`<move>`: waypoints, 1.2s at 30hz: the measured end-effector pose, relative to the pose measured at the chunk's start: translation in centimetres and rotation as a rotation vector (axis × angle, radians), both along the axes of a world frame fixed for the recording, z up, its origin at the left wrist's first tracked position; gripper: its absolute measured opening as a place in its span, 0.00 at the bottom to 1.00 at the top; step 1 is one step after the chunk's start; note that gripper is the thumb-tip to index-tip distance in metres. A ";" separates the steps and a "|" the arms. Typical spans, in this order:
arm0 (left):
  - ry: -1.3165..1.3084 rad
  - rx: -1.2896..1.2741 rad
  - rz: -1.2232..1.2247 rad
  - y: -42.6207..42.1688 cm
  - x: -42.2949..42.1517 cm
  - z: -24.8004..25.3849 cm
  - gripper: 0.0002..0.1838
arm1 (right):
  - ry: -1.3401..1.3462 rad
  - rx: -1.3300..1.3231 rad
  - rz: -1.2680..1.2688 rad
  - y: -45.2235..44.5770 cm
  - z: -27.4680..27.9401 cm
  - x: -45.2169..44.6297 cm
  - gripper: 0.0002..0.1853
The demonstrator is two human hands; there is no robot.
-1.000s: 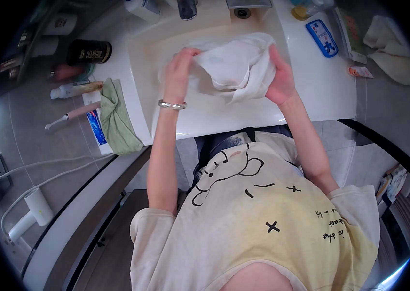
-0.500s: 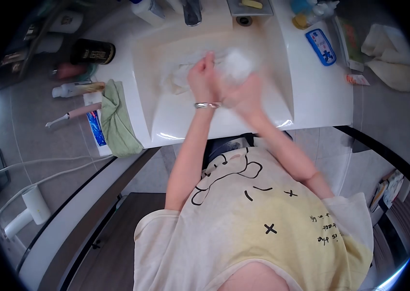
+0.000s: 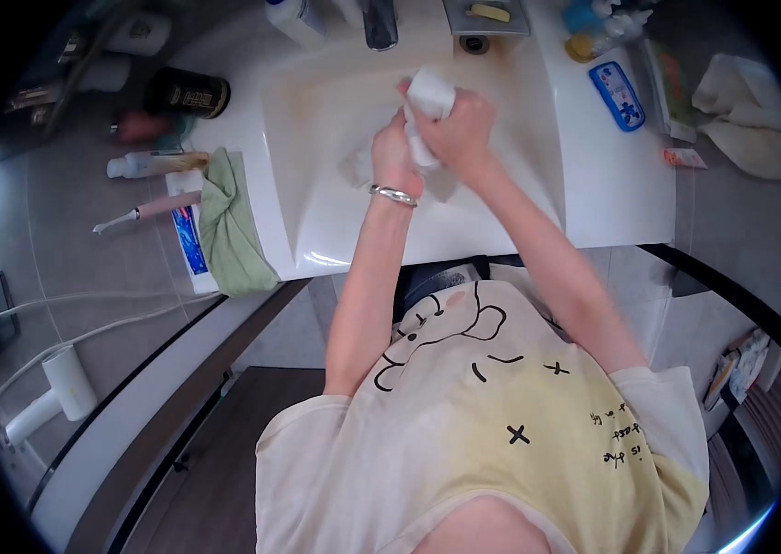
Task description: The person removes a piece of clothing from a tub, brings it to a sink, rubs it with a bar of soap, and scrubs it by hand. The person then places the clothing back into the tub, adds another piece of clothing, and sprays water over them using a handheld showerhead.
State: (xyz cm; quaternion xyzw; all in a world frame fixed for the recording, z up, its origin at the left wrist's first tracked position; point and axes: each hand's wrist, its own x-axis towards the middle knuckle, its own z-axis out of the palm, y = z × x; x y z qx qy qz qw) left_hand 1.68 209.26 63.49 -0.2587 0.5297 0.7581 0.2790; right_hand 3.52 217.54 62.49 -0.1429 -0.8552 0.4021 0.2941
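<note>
A white cloth (image 3: 430, 93) is bunched between my two hands over the sink basin (image 3: 317, 208). My left hand (image 3: 394, 152), with a silver bangle at the wrist, is closed on the cloth's lower left part. From the right, my right hand (image 3: 461, 129) wraps its fingers round the same cloth. Part of the white fabric hangs to the left of my left wrist, low in the basin. The fingertips are partly hidden by the cloth and by each other. Above the hands stands the faucet (image 3: 379, 26).
Left of the basin lie a green cloth (image 3: 227, 226), a black container (image 3: 187, 93), a tube (image 3: 155, 164) and an electric toothbrush (image 3: 155, 205). Right of it are a blue case (image 3: 617, 96) and bottles (image 3: 598, 39). A hair dryer (image 3: 67, 383) hangs at the lower left.
The cloth, spread wide between my parted hands a second ago, is now a tight bundle. My hands have come together near the basin's middle, and both grip it.
</note>
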 end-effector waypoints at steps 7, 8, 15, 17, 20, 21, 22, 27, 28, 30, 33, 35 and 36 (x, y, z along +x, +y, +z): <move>0.049 0.032 -0.045 -0.2 0.8 -1.4 0.16 | -0.164 -0.065 -0.064 0.9 -0.1 -0.7 0.14; -0.003 0.029 0.012 0.1 0.4 -1.4 0.17 | -0.056 0.016 -0.036 0.5 0.0 -0.6 0.14; -0.072 -0.006 -0.038 -0.2 0.1 0.3 0.14 | -0.044 0.096 0.037 0.8 -2.0 -1.2 0.13; 0.015 0.221 -0.038 -0.7 -0.1 -1.8 0.14 | 0.060 0.250 0.124 0.2 -0.4 0.0 0.13; 0.163 0.488 -0.026 -2.0 0.7 -2.7 0.13 | 0.220 0.357 0.228 -1.0 1.1 2.0 0.13; 0.098 0.351 -0.051 -1.9 0.8 -2.7 0.13 | 0.085 0.227 0.169 -0.3 0.4 1.5 0.13; 0.039 0.220 -0.078 -1.3 0.6 -2.0 0.12 | -0.043 0.103 0.107 0.9 -0.4 0.4 0.14; -0.005 0.101 0.061 -0.6 0.7 -1.1 0.13 | 0.072 0.258 0.159 -0.3 0.5 1.7 0.13; -0.006 0.050 0.022 -0.9 1.0 -1.3 0.14 | 0.032 0.275 0.169 -0.4 0.1 2.0 0.13; 0.018 -0.032 -0.068 -1.1 0.5 -1.5 0.15 | -0.024 0.330 0.173 0.7 -0.7 1.2 0.14; 0.015 0.017 -0.311 -2.3 -0.2 -0.9 0.15 | -0.359 0.082 0.129 2.5 -0.6 -0.7 0.17; -0.003 0.094 -0.290 -3.5 -0.4 -0.8 0.16 | -0.374 -0.387 0.172 2.7 0.5 -0.1 0.19; -0.009 0.111 -0.284 -4.3 -0.5 -0.6 0.15 | -0.377 -0.623 0.194 2.7 1.1 0.3 0.21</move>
